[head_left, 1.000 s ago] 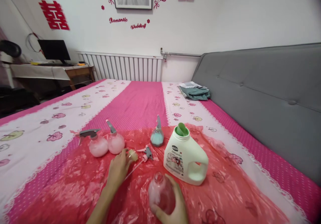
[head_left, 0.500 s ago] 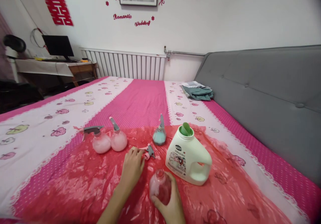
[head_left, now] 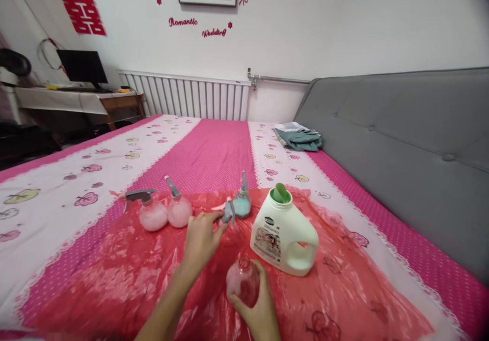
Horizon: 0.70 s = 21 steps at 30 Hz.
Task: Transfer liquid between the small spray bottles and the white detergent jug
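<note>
My left hand [head_left: 203,233] is closed on a grey and pink spray nozzle [head_left: 228,212], raised above the red plastic sheet [head_left: 133,264]. Lower and to the right, my right hand [head_left: 257,300] wraps round an uncapped, rounded pink bottle [head_left: 242,280] whose open neck points up. Just beyond the nozzle stands a spray bottle with bluish-green liquid [head_left: 242,204]. A pale green detergent jug [head_left: 284,234], its mouth holding a green cup [head_left: 280,193], is upright to the right of the pink bottle.
Two spray bottles with pinkish contents, one on the left [head_left: 153,216] and one beside it [head_left: 180,212], stand at the sheet's far left. Folded cloths [head_left: 300,138] lie on the bed [head_left: 217,147] by the grey headboard [head_left: 393,142]. A desk with a monitor [head_left: 82,67] is at the back left.
My left hand has picked the spray nozzle up off the sheet and lifted it. My right hand still holds the pink bottle in nearly the same place.
</note>
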Motion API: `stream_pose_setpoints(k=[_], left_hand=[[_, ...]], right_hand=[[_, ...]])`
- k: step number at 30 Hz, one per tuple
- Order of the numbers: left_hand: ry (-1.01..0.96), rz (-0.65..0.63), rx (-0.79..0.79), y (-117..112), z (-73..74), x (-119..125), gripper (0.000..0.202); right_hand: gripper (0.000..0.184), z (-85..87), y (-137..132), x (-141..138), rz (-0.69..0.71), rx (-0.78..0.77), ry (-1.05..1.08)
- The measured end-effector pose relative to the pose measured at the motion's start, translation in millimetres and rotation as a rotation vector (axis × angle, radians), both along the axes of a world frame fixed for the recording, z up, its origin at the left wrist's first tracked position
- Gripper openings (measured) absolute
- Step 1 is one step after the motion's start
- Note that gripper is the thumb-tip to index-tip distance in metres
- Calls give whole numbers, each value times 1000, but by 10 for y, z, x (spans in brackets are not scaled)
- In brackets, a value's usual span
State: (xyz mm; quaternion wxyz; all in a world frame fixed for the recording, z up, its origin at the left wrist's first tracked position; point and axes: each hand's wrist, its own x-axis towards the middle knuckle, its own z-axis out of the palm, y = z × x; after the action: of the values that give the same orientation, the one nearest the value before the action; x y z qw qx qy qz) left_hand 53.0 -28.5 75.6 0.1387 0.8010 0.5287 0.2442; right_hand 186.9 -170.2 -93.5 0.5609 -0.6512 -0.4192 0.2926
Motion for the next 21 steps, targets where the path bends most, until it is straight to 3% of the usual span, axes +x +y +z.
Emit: stream_pose_setpoints(k=[2,5,9,12,16,21], left_hand=[[-222,-8,-22,-75,211,-113,35],[-811,-1,-93,-184,471,-189,45],[-1247,64,-45,-316,634,-154,52],[-1359,95,-70,-427,586,-85,57],[-1307,144,-107,-601,361,14,54],[-1269,98,-137,-694,153,76,50]], right_hand=[[80,24,3,-8,-7,-2,7],[79,64,-1,-23,-26,-10,19],[79,107,-13,-35,-34,-15,26],[79,141,-18,-32,-28,-14,20],[77,172,-18,-19,-12,-19,6],[79,165,-15,-12,-15,-31,-5]])
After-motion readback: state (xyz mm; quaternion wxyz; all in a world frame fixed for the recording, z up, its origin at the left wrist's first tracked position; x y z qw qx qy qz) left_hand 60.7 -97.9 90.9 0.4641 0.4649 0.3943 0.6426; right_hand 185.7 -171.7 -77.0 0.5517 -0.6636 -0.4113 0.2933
